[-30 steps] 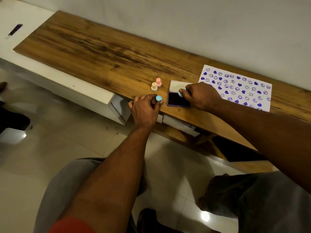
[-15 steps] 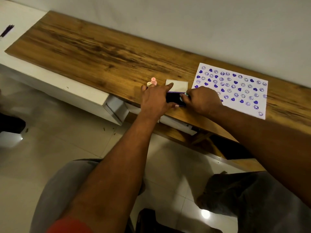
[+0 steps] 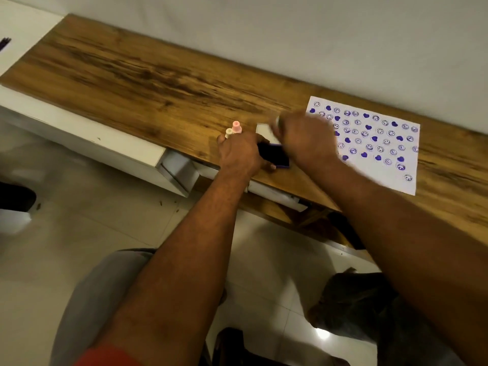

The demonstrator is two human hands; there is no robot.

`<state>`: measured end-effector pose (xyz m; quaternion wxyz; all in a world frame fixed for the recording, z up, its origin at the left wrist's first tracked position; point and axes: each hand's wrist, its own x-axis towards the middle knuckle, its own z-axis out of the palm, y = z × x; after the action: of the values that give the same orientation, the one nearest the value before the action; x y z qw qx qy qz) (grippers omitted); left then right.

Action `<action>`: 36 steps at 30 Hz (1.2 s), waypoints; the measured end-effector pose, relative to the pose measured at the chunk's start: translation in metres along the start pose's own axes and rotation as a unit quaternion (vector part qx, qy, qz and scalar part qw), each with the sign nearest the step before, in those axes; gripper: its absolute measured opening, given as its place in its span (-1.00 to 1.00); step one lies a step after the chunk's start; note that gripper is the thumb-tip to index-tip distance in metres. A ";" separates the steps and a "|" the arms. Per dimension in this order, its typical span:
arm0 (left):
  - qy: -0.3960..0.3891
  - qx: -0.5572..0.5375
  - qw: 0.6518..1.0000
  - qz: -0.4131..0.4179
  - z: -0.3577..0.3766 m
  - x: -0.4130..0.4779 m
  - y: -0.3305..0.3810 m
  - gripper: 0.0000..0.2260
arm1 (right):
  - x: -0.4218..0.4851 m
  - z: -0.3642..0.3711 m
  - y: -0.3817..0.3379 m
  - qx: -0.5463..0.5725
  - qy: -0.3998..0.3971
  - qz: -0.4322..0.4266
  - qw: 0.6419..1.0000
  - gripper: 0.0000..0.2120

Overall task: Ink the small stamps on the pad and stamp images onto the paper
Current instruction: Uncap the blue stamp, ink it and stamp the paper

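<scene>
- The right hand (image 3: 303, 141) is smeared by motion blur, so its fingers are hard to read; a small pale stamp (image 3: 277, 120) pokes out of the top of the closed fist, its printing face hidden.
- The left hand (image 3: 241, 151) lies over the left end of the ink pad (image 3: 274, 155), fingers curled down on it, pinning it to the wooden table (image 3: 158, 83); only the dark inked face and the purple rim at the right are seen.
- The pad's white lid (image 3: 264, 129) lies just behind, partly covered by the right hand.
- Two more stamps, one pink (image 3: 236, 127) and one cream (image 3: 229, 132), stand upright just behind the left knuckles; their bases are cut off by the hand.
- The paper (image 3: 375, 143) lies to the right of the pad, covered with purple hearts and smiley faces; its left edge is hidden behind the right wrist.
- Half a second ago the right hand was low at the pad's right edge with the stamp on the ink; it is now raised, above the lid and the paper's left edge.
- A second ago the left hand rested at the table edge holding a blue-topped stamp, which cannot be seen now.
</scene>
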<state>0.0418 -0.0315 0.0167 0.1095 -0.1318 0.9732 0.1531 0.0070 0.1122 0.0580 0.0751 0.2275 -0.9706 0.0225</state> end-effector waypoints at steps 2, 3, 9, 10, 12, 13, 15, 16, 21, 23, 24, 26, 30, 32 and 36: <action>-0.001 -0.005 1.000 0.000 -0.001 0.001 0.001 -0.37 | -0.026 0.033 -0.004 -0.046 -0.149 -0.005 0.988 -0.69; -0.002 -0.007 1.000 0.000 -0.001 0.000 0.003 -0.37 | -0.028 0.039 -0.003 -0.065 -0.162 -0.001 0.985 -0.70; -0.003 -0.011 1.000 -0.003 -0.003 -0.003 0.007 -0.39 | -0.019 0.034 -0.003 -0.103 -0.174 -0.015 0.979 -0.72; -0.004 -0.009 1.000 -0.003 -0.003 -0.003 0.007 -0.39 | -0.020 0.035 -0.002 -0.102 -0.169 -0.020 0.980 -0.71; -0.002 -0.005 1.000 -0.002 -0.002 -0.003 0.007 -0.38 | -0.020 0.036 0.000 -0.099 -0.159 -0.035 0.982 -0.69; -0.001 -0.001 1.000 -0.002 -0.001 -0.004 0.007 -0.39 | -0.019 0.036 0.001 -0.100 -0.158 -0.042 0.981 -0.67; 0.007 0.007 1.000 0.001 0.000 -0.003 0.007 -0.41 | -0.018 0.036 0.005 -0.094 -0.164 -0.054 0.980 -0.63; 0.012 0.012 1.000 0.003 0.000 -0.003 0.007 -0.42 | -0.016 0.035 0.008 -0.076 -0.168 -0.051 0.981 -0.60; 0.049 0.036 0.997 0.051 -0.006 -0.005 0.014 -0.25 | -0.019 0.016 0.065 0.204 -0.045 0.044 0.977 -0.52; 0.069 0.033 0.994 0.075 -0.009 -0.004 0.025 -0.25 | -0.032 0.012 0.105 0.220 -0.003 0.090 0.971 -0.42; 0.078 0.034 0.992 0.092 -0.008 -0.005 0.034 -0.27 | -0.041 0.014 0.125 0.216 -0.006 0.115 0.970 -0.38; 0.091 0.040 0.986 0.136 0.002 -0.010 0.060 -0.32 | -0.061 0.023 0.160 0.205 -0.035 0.160 0.965 -0.37; 0.077 0.052 0.971 0.222 0.045 -0.028 0.108 -0.30 | -0.085 0.044 0.190 0.223 -0.078 0.220 0.946 -0.42; 0.067 0.058 0.966 0.241 0.065 -0.034 0.119 -0.26 | -0.086 0.048 0.190 0.231 -0.079 0.227 0.943 -0.44; 0.089 0.072 0.959 0.259 0.090 -0.042 0.123 -0.26 | -0.086 0.051 0.188 0.226 -0.068 0.213 0.948 -0.49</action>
<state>0.0610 0.1202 -0.0230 -0.0118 0.1202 0.9882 0.0938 -0.0073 0.3143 -0.0071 -0.0506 0.0274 -0.9688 0.2411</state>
